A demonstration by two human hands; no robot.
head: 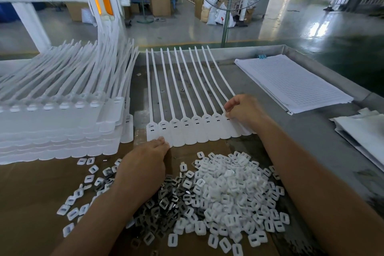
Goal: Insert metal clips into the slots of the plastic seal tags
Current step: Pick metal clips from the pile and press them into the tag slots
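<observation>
A big pile of small parts lies closest, on brown card (25,193) by the near edge of the bench (311,131). White caps (228,193) make up the right of the pile. The dark metal clips (166,199) are on its left, partly under the left arm.

Just past the pile, mid-bench, a row of tags (197,131) lies flat. Their heads touch side by side and their long tails point to the far edge. Each head shows small dark slots. I cannot tell if any slot has a clip in it.

The hands are apart, one at each end of the row. The left hand (143,164) touches the near edge of the left end tag. I cannot tell if it pinches or only presses. The right hand (243,110) has curled fingers and pinches the head of the right end tag. Any clip in those fingers is too small to see.

I think the row is being held straight, so the clip step is only starting. Next, one hand must pick a clip from the pile, turn it the right way and push it into a slot. The other hand should keep the row in place.

Room is tight on the left, where a tall stack (58,129) of tags sits right beside the row. Paper (291,83) lies by the right edge, with bare bench between. The far edge has a raised rim (228,53), and the tails reach about that far.
</observation>
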